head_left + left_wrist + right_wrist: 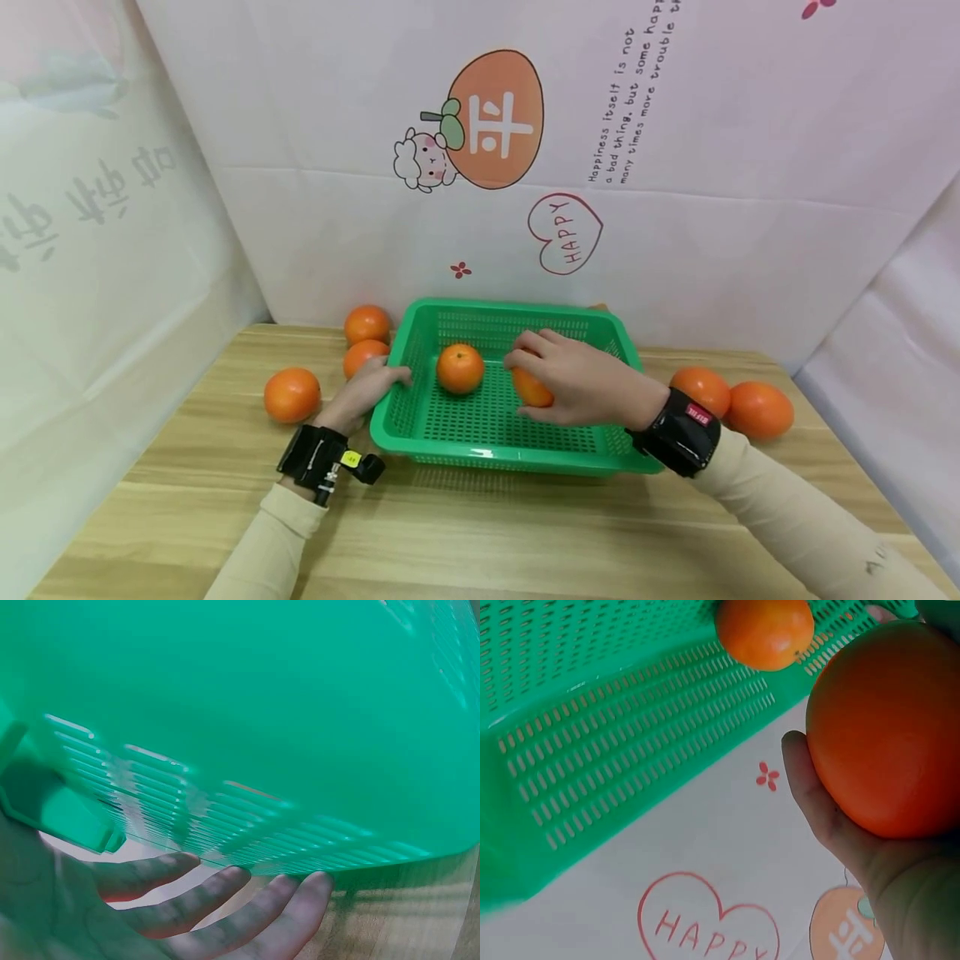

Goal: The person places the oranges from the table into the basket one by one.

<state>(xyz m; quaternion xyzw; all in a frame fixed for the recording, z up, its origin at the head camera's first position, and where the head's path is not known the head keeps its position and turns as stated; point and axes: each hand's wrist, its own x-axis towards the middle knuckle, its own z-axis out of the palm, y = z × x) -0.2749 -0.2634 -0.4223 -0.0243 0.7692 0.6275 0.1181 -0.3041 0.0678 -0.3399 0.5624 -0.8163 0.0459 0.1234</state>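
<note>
A green plastic basket [525, 457] with slotted walls stands on the wooden table. Over its left rim is my left hand [362, 393], gripping the edge; in the left wrist view its fingers [217, 889] lie along the outside of the slotted wall. My right hand [588, 382] is inside the basket's outline, its fingers and thumb round an orange [531, 388]. The right wrist view shows that held orange [892, 731] up close against the palm. Left of it, another orange [460, 368] sits on the basket floor.
On the table left of the basket lie several oranges [292, 395], one close by my left hand. Two more oranges [760, 409] touch each other at the right, behind my right wrist. A printed white cloth [337, 233] hangs behind the table.
</note>
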